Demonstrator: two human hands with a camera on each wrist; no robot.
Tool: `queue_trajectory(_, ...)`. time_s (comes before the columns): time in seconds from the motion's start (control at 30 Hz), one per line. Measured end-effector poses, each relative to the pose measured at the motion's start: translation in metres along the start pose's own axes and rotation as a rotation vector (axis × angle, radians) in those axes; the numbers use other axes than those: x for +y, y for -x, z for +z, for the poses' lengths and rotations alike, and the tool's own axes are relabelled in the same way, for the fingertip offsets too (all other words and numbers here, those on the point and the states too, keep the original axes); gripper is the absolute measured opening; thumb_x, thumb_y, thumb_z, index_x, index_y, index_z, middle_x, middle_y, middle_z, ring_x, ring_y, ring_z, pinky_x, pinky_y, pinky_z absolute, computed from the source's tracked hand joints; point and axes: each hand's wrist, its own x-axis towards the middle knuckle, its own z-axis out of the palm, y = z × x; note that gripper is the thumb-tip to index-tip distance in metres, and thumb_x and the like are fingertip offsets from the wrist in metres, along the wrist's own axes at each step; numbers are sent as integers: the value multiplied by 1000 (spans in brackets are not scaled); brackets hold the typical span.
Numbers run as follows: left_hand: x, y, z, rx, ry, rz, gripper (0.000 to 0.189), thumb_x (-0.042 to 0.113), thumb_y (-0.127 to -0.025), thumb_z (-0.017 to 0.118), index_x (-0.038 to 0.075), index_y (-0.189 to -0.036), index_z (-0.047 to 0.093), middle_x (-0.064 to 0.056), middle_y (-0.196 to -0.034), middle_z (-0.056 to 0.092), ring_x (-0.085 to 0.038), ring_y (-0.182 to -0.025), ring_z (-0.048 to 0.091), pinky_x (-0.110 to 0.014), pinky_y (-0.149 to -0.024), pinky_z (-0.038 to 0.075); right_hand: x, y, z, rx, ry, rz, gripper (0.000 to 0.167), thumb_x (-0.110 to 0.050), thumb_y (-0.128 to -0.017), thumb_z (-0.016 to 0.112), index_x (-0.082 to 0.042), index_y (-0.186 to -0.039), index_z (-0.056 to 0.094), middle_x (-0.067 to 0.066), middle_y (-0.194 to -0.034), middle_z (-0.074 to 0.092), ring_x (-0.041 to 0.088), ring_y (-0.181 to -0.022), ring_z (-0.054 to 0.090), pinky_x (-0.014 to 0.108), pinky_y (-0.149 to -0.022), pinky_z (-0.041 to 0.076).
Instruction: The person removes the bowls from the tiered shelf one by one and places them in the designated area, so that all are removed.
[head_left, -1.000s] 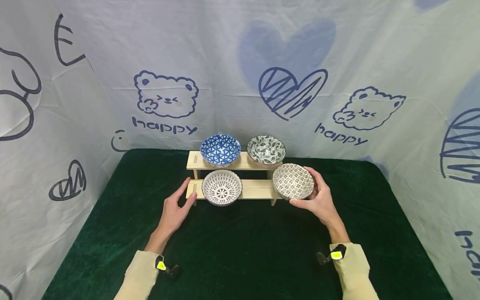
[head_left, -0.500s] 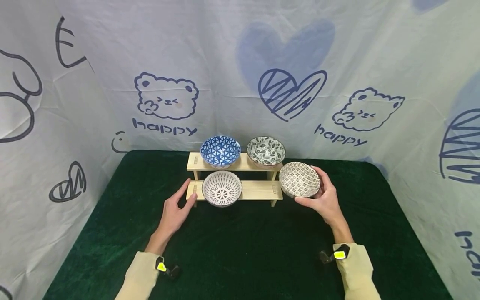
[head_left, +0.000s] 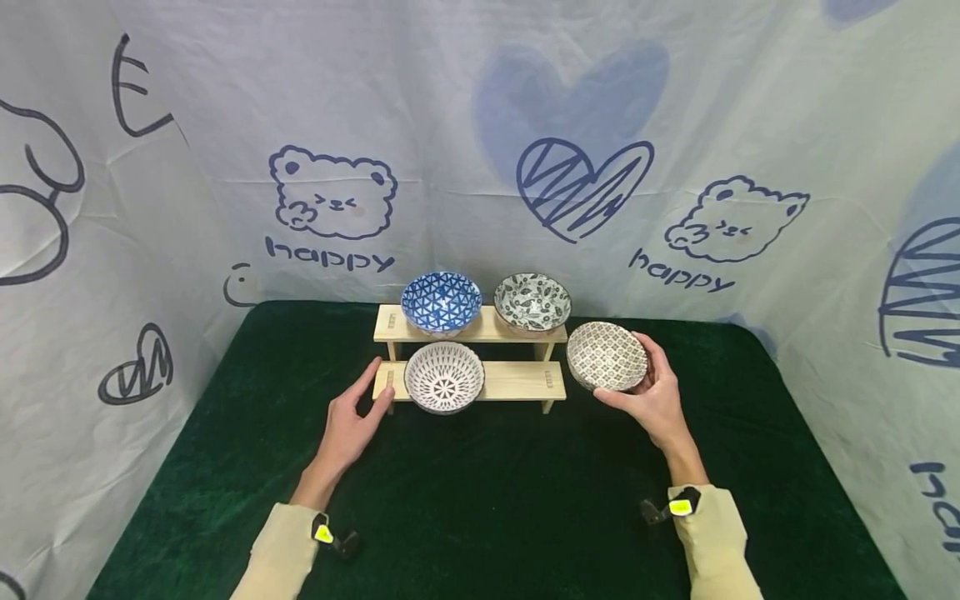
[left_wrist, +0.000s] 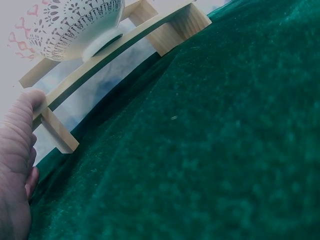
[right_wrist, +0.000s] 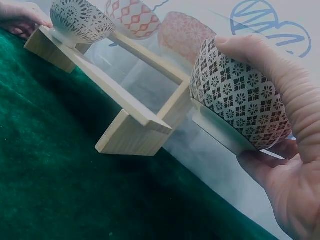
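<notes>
My right hand (head_left: 655, 403) grips a small bowl (head_left: 606, 357) with a brown-and-white lattice pattern, just off the right end of a two-tier wooden stand (head_left: 517, 380). In the right wrist view the bowl (right_wrist: 237, 102) is tilted and raised, its foot in the air, with the thumb along its rim and fingers underneath. My left hand (head_left: 352, 423) holds the left end of the stand's lower board, thumb at the front edge in the left wrist view. Beside that hand, a white bowl with black dashes (head_left: 444, 379) sits on the lower board.
On the upper board stand a blue-and-white bowl (head_left: 441, 302) and a bowl with dark green leaves (head_left: 532, 302). Dark green cloth (head_left: 480, 500) covers the table. A white printed curtain (head_left: 450, 125) encloses the back and sides.
The lattice bowl has moved right with my right hand, from over the lower board's right end to beyond it. My left hand and the stand stay in place.
</notes>
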Motion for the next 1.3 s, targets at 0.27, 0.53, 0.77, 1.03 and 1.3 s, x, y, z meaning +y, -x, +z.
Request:
queue_trajectory(0.27,1,-1,-1,4,3,4,64,36,-104,66,13,-160,44,-4,-163,45,-28,-150,43,-56,-122,33,8,-2,-2,65,21,10,101,3,-76,90,-8,-159,32,14,-157,44,32,-140,47,16,-111,42)
queue_trajectory(0.53,2,0,0,-8,-2,-6,66,38,-104,65,13,-160,43,-5,-164,43,-30,-150,42,-58,-122,33,16,-2,-3,107,43,66,103,-1,-77,91,-12,-160,31,11,-159,42,31,-144,44,37,-121,39)
queue_trajectory(0.77,1,-1,-1,-8,-5,-8,65,39,-104,65,13,-160,43,-4,-164,43,-29,-150,42,-58,-122,33,26,-3,-3,148,30,112,106,-2,-77,92,-12,-161,29,10,-162,40,29,-147,42,49,-123,34)
queue_trajectory(1.03,0,-1,0,-9,-4,-5,65,39,-104,65,13,-160,43,-4,-163,43,-29,-150,42,-58,-122,33,38,-3,-1,200,3,132,107,-3,-76,93,-12,-161,28,9,-162,41,29,-146,43,49,-123,35)
queue_trajectory(1.3,-1,-1,-1,-14,-3,-10,66,40,-104,64,14,-161,42,-3,-164,43,-29,-151,42,-58,-122,32,47,-4,2,238,15,161,108,-7,-75,94,-15,-160,29,8,-161,44,26,-144,45,50,-122,37)
